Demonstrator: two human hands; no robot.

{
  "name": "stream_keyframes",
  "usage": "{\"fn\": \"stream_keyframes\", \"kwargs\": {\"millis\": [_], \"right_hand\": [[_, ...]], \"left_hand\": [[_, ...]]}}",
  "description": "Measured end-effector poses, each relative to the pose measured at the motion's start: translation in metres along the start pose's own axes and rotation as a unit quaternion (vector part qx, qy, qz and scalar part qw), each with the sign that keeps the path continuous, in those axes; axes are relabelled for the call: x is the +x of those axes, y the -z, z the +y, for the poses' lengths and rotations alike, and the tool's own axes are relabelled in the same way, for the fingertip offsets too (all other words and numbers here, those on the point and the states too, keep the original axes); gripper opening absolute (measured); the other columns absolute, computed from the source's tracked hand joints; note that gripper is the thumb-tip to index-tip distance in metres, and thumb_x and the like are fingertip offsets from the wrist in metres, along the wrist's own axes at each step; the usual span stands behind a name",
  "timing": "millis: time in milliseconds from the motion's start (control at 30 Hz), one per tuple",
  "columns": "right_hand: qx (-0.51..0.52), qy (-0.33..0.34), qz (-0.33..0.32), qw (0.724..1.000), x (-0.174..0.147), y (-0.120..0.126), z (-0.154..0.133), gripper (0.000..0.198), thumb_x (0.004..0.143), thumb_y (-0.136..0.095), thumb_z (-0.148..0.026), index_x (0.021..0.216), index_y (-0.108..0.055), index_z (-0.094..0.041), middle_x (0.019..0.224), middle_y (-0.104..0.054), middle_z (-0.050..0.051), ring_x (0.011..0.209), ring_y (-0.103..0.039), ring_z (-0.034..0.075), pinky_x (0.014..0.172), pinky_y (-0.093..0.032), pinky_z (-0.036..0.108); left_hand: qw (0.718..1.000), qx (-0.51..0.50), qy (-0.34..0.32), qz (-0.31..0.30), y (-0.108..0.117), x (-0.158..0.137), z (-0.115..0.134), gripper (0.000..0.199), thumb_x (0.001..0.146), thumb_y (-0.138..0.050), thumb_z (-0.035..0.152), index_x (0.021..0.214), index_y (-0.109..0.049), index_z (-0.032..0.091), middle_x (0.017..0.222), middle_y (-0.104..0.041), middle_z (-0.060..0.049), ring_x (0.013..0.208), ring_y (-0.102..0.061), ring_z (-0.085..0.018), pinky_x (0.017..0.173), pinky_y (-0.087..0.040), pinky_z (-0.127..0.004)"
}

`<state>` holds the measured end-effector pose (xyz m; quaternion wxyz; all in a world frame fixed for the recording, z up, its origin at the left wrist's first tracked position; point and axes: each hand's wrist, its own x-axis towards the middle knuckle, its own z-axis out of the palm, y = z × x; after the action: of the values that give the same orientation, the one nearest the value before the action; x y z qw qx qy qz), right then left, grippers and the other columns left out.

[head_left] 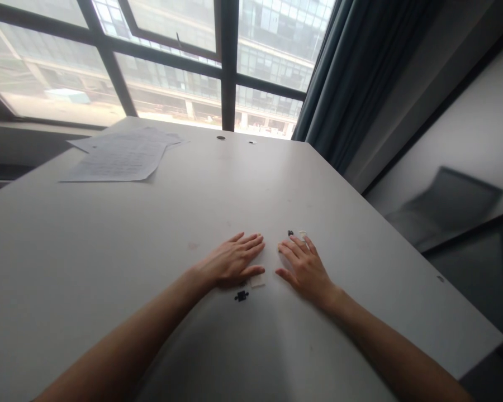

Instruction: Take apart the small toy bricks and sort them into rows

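Both hands rest palm down on the white table [184,212]. My left hand [240,259] lies flat with its fingers stretched to the right, and its thumb is at a small cream-coloured piece [257,280]. Just below that hand sits a small black piece with knobs at its sides, like a jigsaw piece [242,296]. My right hand [302,265] is spread, its fingertips beside another small black piece [290,233] and a second cream piece [303,235], which is partly covered. Whatever lies under the palms is hidden.
Loose printed papers [117,156] lie at the far left of the table. Near the back edge are a dark round cable hole [221,138] and a small white-and-dark spot [252,142]. Windows stand behind, with a dark curtain [339,84] at the right.
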<state>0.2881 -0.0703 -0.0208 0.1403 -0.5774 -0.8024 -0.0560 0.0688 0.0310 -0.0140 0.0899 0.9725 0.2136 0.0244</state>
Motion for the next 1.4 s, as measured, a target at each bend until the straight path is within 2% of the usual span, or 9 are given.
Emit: {"fn": "stream_keyframes", "kwargs": {"millis": [233,533,667,767,833,933,1167,1300,1400], "right_hand": [[0.056,0.094,-0.035,0.993,0.019,0.001,-0.064,0.057,0.091,-0.042,-0.058,0.127,-0.053,-0.015,0.125,-0.06,0.012,0.128,-0.04,0.028,0.114,-0.016,0.05],[0.033,0.111,-0.039,0.993,0.053,-0.015,-0.108,0.069,0.089,-0.038,-0.063,0.125,-0.054,-0.007,0.119,-0.062,0.016,0.123,-0.043,0.031,0.113,-0.018,0.049],[0.026,0.146,-0.047,0.988,0.053,-0.013,-0.093,0.061,0.09,-0.042,-0.06,0.124,-0.056,-0.011,0.125,-0.058,0.015,0.124,-0.042,0.03,0.112,-0.018,0.048],[0.021,0.144,-0.074,0.987,0.055,-0.002,-0.061,0.048,0.09,-0.048,-0.055,0.12,-0.059,-0.019,0.124,-0.058,0.011,0.115,-0.048,0.027,0.104,-0.029,0.044],[0.017,0.143,-0.102,0.984,0.059,0.005,-0.04,0.04,0.093,-0.046,-0.049,0.119,-0.06,-0.022,0.114,-0.063,0.009,0.107,-0.052,0.024,0.098,-0.033,0.041],[0.017,0.167,-0.119,0.979,0.065,0.009,-0.022,0.036,0.096,-0.042,-0.043,0.124,-0.057,-0.024,0.117,-0.062,0.007,0.11,-0.051,0.023,0.096,-0.033,0.039],[0.061,0.147,-0.088,0.983,0.054,0.001,-0.022,0.046,0.093,-0.05,-0.044,0.131,-0.05,-0.018,0.123,-0.06,0.011,0.114,-0.05,0.023,0.097,-0.031,0.04],[0.087,0.088,-0.047,0.991,0.048,0.0,-0.015,0.034,0.096,-0.045,-0.037,0.124,-0.057,-0.021,0.125,-0.06,0.008,0.116,-0.049,0.021,0.099,-0.03,0.038],[0.072,0.094,-0.057,0.991,0.051,-0.001,-0.015,0.028,0.096,-0.045,-0.035,0.113,-0.064,-0.024,0.127,-0.06,0.005,0.119,-0.047,0.023,0.1,-0.029,0.042]], "left_hand": [[0.998,-0.022,0.058,0.003,0.0,-0.035,-0.035,0.054,0.099,-0.017,0.046,0.143,-0.035,0.02,0.152,-0.029,-0.005,0.142,-0.023,-0.019,0.116,-0.016,-0.041],[0.994,-0.058,0.09,0.023,-0.003,-0.063,-0.052,0.052,0.099,-0.016,0.042,0.141,-0.04,0.022,0.149,-0.035,-0.003,0.14,-0.028,-0.016,0.116,-0.018,-0.039],[0.996,-0.044,0.078,0.025,-0.003,-0.076,-0.047,0.05,0.099,-0.02,0.042,0.142,-0.038,0.023,0.15,-0.034,-0.002,0.141,-0.027,-0.017,0.117,-0.017,-0.04],[0.997,-0.04,0.057,0.031,-0.004,-0.081,-0.038,0.05,0.099,-0.023,0.043,0.143,-0.036,0.024,0.151,-0.032,-0.002,0.141,-0.026,-0.018,0.117,-0.017,-0.04],[0.998,-0.038,0.042,0.033,-0.006,-0.079,-0.03,0.05,0.099,-0.025,0.044,0.144,-0.034,0.024,0.151,-0.031,-0.002,0.141,-0.027,-0.018,0.117,-0.017,-0.04],[0.999,-0.035,0.016,0.032,-0.01,-0.068,-0.019,0.053,0.098,-0.026,0.047,0.146,-0.03,0.024,0.152,-0.029,-0.004,0.141,-0.026,-0.019,0.117,-0.018,-0.04],[0.999,-0.007,0.0,0.049,-0.017,-0.053,-0.01,0.059,0.097,-0.028,0.051,0.147,-0.025,0.021,0.153,-0.026,-0.007,0.142,-0.021,-0.02,0.117,-0.018,-0.041],[0.999,0.003,0.004,0.052,-0.02,-0.052,-0.008,0.061,0.096,-0.028,0.054,0.147,-0.025,0.02,0.154,-0.025,-0.007,0.142,-0.022,-0.021,0.117,-0.017,-0.042],[0.998,0.009,0.007,0.057,-0.022,-0.049,-0.009,0.064,0.094,-0.03,0.056,0.148,-0.024,0.021,0.153,-0.026,-0.008,0.142,-0.023,-0.022,0.116,-0.018,-0.042]]}}
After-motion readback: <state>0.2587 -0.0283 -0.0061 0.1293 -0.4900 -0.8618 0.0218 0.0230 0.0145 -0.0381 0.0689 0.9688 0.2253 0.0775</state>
